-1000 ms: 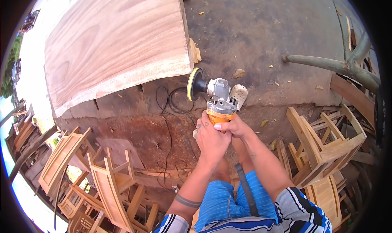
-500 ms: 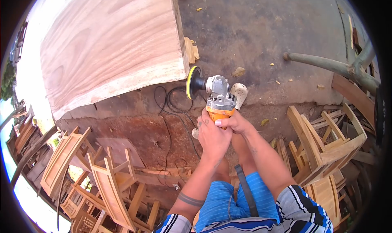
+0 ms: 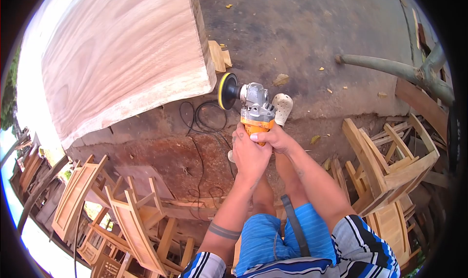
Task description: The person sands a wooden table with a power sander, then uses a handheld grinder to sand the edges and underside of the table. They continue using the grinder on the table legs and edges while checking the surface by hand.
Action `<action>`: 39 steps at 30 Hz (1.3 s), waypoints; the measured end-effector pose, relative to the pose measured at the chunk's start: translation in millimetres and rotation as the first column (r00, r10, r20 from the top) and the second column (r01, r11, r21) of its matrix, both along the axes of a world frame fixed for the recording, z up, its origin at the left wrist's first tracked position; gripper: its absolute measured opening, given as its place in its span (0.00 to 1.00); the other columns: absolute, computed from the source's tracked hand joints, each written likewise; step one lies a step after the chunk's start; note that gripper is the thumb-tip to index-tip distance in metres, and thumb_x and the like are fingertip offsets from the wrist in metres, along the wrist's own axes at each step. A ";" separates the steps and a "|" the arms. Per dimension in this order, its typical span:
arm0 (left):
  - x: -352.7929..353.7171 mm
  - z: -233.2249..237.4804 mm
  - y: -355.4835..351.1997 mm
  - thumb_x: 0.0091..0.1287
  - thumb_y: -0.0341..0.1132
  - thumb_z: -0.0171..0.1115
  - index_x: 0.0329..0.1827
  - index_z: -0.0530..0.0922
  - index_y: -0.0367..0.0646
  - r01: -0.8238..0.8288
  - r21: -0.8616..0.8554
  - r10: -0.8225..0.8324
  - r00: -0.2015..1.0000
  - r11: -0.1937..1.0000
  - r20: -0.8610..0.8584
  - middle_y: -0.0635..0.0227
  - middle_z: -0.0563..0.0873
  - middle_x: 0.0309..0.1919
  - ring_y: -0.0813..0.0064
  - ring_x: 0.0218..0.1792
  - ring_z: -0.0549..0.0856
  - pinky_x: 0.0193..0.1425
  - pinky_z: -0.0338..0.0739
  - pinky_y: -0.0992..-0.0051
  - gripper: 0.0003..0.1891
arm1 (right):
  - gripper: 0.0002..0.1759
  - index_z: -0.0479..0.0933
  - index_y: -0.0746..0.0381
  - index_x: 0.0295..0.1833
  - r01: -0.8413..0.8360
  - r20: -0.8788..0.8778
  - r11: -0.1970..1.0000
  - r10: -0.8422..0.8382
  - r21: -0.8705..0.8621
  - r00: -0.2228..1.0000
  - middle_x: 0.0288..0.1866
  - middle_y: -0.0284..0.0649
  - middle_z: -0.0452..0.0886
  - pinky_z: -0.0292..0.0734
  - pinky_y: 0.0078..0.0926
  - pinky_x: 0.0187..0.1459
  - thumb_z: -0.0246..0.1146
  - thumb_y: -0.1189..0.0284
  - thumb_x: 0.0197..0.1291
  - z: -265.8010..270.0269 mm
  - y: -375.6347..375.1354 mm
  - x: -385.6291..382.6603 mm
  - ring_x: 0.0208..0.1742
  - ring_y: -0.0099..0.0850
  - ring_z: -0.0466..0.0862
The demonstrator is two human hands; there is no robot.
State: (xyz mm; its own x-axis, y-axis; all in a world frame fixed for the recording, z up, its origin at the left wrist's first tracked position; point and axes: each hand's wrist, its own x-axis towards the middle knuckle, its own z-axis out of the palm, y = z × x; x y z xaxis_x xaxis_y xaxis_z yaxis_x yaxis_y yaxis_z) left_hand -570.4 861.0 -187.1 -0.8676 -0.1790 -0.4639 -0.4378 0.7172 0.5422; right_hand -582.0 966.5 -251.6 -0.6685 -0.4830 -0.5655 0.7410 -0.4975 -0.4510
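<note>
Both of my hands grip the orange handle of an angle grinder [image 3: 253,107] held out in front of me. My left hand [image 3: 248,156] wraps the handle from below; my right hand [image 3: 273,137] closes over it from the right. The grinder's grey head carries a black sanding pad with a yellow backing [image 3: 224,91], which faces left toward the near end edge of a big pale wooden slab [image 3: 122,54]. The pad sits just right of that edge; I cannot tell if they touch. My foot in a white clog [image 3: 282,106] stands behind the tool.
A black power cord [image 3: 200,127] loops on the concrete floor under the slab's corner. Small wood blocks [image 3: 218,56] lie beside the slab. Unfinished wooden chairs are stacked at the lower left [image 3: 126,214] and at the right [image 3: 385,171]. A bare branch [image 3: 390,71] crosses the upper right.
The grinder and both hands have shifted slightly left and up, bringing the pad closer to the slab's end edge. The view has drifted with them.
</note>
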 end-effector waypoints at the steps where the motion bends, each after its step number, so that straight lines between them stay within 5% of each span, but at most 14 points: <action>1: 3.2 2.8 -1.0 0.54 0.32 0.71 0.67 0.64 0.29 0.015 0.001 -0.015 1.000 1.000 -0.002 0.41 0.78 0.54 0.41 0.55 0.79 0.58 0.76 0.52 0.38 | 0.36 0.72 0.63 0.67 -0.003 0.005 1.000 0.003 0.011 1.000 0.60 0.37 0.79 0.76 0.28 0.60 0.75 0.71 0.50 2.5 0.2 5.4 0.59 0.27 0.79; 9: 31.6 21.4 -16.4 0.50 0.31 0.73 0.67 0.64 0.30 0.136 0.085 -0.125 0.985 0.987 -0.122 0.42 0.78 0.51 0.42 0.53 0.80 0.56 0.77 0.52 0.41 | 0.37 0.71 0.65 0.67 0.051 -0.008 0.994 -0.050 0.094 0.999 0.60 0.38 0.79 0.75 0.29 0.62 0.77 0.71 0.50 28.1 -5.0 41.1 0.60 0.29 0.79; 15: 66.7 22.2 -56.4 0.52 0.34 0.72 0.68 0.66 0.34 0.135 0.103 -0.131 0.990 0.986 -0.042 0.45 0.77 0.54 0.43 0.53 0.82 0.53 0.79 0.52 0.39 | 0.35 0.70 0.65 0.67 0.113 0.007 0.968 -0.118 0.222 0.993 0.61 0.38 0.79 0.75 0.29 0.64 0.76 0.71 0.56 54.9 -48.0 79.7 0.60 0.28 0.80; 21: 117.6 12.3 -116.5 0.51 0.38 0.76 0.63 0.71 0.35 0.085 0.178 -0.047 0.978 0.980 -0.205 0.50 0.81 0.48 0.45 0.47 0.83 0.47 0.79 0.54 0.37 | 0.27 0.75 0.66 0.62 0.087 -0.094 0.926 -0.056 0.368 0.994 0.58 0.37 0.81 0.75 0.28 0.62 0.74 0.68 0.60 68.1 -111.8 133.7 0.59 0.25 0.80; 25: 152.3 24.9 -171.4 0.47 0.34 0.77 0.56 0.74 0.34 -0.028 0.368 0.122 0.964 0.929 -0.234 0.55 0.83 0.44 0.53 0.43 0.85 0.47 0.80 0.61 0.32 | 0.47 0.60 0.66 0.74 -0.117 -0.127 0.922 0.175 0.370 0.976 0.67 0.42 0.72 0.66 0.33 0.70 0.78 0.63 0.55 76.8 -150.0 169.4 0.69 0.32 0.72; 26: 165.9 28.5 -186.7 0.47 0.32 0.77 0.55 0.75 0.34 -0.116 0.449 0.209 0.964 0.886 -0.163 0.57 0.84 0.44 0.57 0.43 0.86 0.47 0.81 0.63 0.31 | 0.58 0.49 0.64 0.78 -0.093 -0.285 0.898 0.233 0.430 0.930 0.71 0.44 0.65 0.60 0.35 0.74 0.80 0.63 0.51 79.9 -159.2 174.4 0.74 0.35 0.66; 27: 174.6 38.0 -199.5 0.46 0.30 0.77 0.54 0.75 0.35 -0.204 0.520 0.291 0.952 0.830 -0.092 0.58 0.85 0.44 0.61 0.43 0.87 0.48 0.81 0.65 0.30 | 0.58 0.49 0.63 0.78 -0.181 -0.338 0.895 0.332 0.408 0.881 0.72 0.44 0.63 0.59 0.35 0.74 0.80 0.63 0.50 82.4 -166.7 178.7 0.74 0.35 0.65; 28: 183.7 50.3 -211.4 0.45 0.26 0.76 0.54 0.76 0.35 -0.460 0.654 0.474 0.863 0.600 0.172 0.64 0.85 0.46 0.74 0.46 0.86 0.49 0.81 0.72 0.30 | 0.59 0.49 0.63 0.79 -0.269 -0.394 0.880 0.424 0.390 0.815 0.73 0.45 0.62 0.59 0.36 0.74 0.81 0.63 0.49 85.4 -173.9 181.4 0.74 0.36 0.64; 29: 195.8 59.9 -228.8 0.47 0.24 0.76 0.56 0.76 0.36 -0.488 0.613 0.460 0.861 0.622 0.219 0.65 0.85 0.47 0.79 0.47 0.85 0.50 0.82 0.74 0.29 | 0.60 0.49 0.63 0.79 -0.351 -0.449 0.856 0.502 0.379 0.739 0.74 0.45 0.61 0.58 0.36 0.75 0.81 0.63 0.49 89.0 -184.2 186.0 0.75 0.36 0.63; 30: 211.5 61.8 -242.7 0.50 0.23 0.75 0.56 0.76 0.36 -0.494 0.661 0.547 0.824 0.565 0.148 0.65 0.85 0.46 0.76 0.46 0.85 0.51 0.82 0.73 0.28 | 0.60 0.52 0.64 0.78 -0.371 -0.359 0.912 0.411 0.178 0.838 0.69 0.47 0.69 0.64 0.35 0.72 0.82 0.61 0.46 92.6 -201.3 193.1 0.70 0.37 0.71; 33: 233.7 93.1 -286.4 0.53 0.22 0.72 0.61 0.73 0.36 -0.409 0.870 0.692 0.713 0.275 0.117 0.61 0.82 0.47 0.67 0.49 0.85 0.55 0.83 0.66 0.30 | 0.51 0.63 0.65 0.72 -0.662 -0.448 0.640 0.760 0.389 0.471 0.54 0.48 0.81 0.75 0.36 0.60 0.81 0.61 0.44 103.9 -241.7 197.6 0.57 0.36 0.83; 36: 258.0 122.6 -331.2 0.55 0.26 0.71 0.63 0.70 0.37 -0.350 0.893 0.800 0.600 0.282 -0.017 0.60 0.80 0.48 0.64 0.50 0.84 0.59 0.82 0.63 0.30 | 0.44 0.67 0.63 0.67 -0.770 -0.407 0.489 0.854 0.410 0.325 0.45 0.48 0.85 0.81 0.39 0.49 0.78 0.63 0.44 144.1 -297.7 188.9 0.46 0.42 0.88; 39: 274.0 153.9 -365.5 0.59 0.29 0.70 0.59 0.73 0.36 -0.452 0.855 0.933 0.347 0.254 -0.094 0.60 0.81 0.47 0.66 0.48 0.84 0.58 0.83 0.63 0.25 | 0.31 0.70 0.64 0.52 -0.577 -0.472 0.499 0.856 0.646 0.212 0.35 0.49 0.84 0.81 0.44 0.42 0.74 0.67 0.43 180.2 -351.0 204.0 0.39 0.50 0.86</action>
